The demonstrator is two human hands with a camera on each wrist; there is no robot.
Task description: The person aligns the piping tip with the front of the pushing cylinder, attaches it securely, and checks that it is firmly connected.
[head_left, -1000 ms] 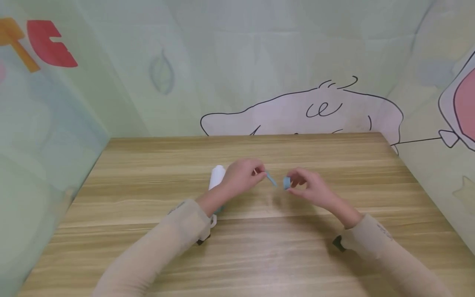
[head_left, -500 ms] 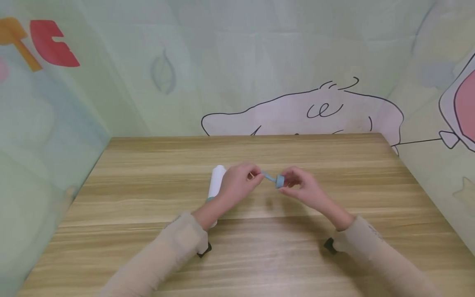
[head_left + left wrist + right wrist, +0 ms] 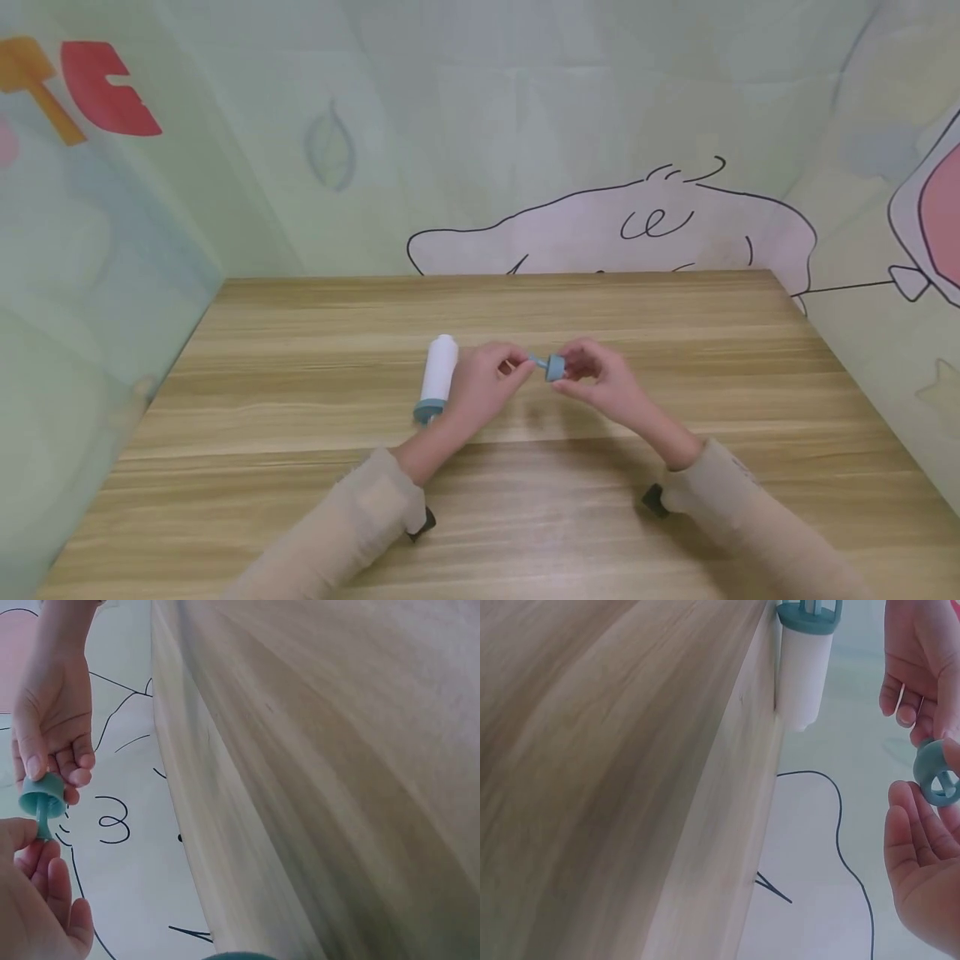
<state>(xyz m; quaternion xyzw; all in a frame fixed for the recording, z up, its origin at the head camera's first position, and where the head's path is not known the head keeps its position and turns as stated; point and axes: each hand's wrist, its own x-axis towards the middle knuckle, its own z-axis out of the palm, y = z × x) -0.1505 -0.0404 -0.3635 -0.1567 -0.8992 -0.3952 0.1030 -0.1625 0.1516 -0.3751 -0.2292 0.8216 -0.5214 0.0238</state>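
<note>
My left hand [image 3: 483, 382] pinches a thin teal stick [image 3: 538, 362] between thumb and finger. Facing it, my right hand [image 3: 606, 387] holds a small teal cap [image 3: 556, 368] by its sides with the thumb and fingers. The left wrist view shows the cap [image 3: 31, 801] as a hollow cup, its open side toward my left hand and the stick [image 3: 42, 825] reaching into it. Openings show in the cap's other end [image 3: 930, 761] in the right wrist view. Beside my left hand lies a white cylinder [image 3: 441, 367] with a teal collar [image 3: 428, 409]; my left forearm hides its near end.
Both hands are over a wood-grain table [image 3: 585, 533]. A printed cloth [image 3: 480, 125] with cartoon drawings stands behind the table and along its sides. Teal parts, including a loop-like piece [image 3: 838, 611], extend from the white cylinder's collar in the right wrist view.
My right hand has moved left with the cap, closing the gap to the stick, whose end is now inside the cap. My left hand has shifted slightly nearer, uncovering more of the white cylinder.
</note>
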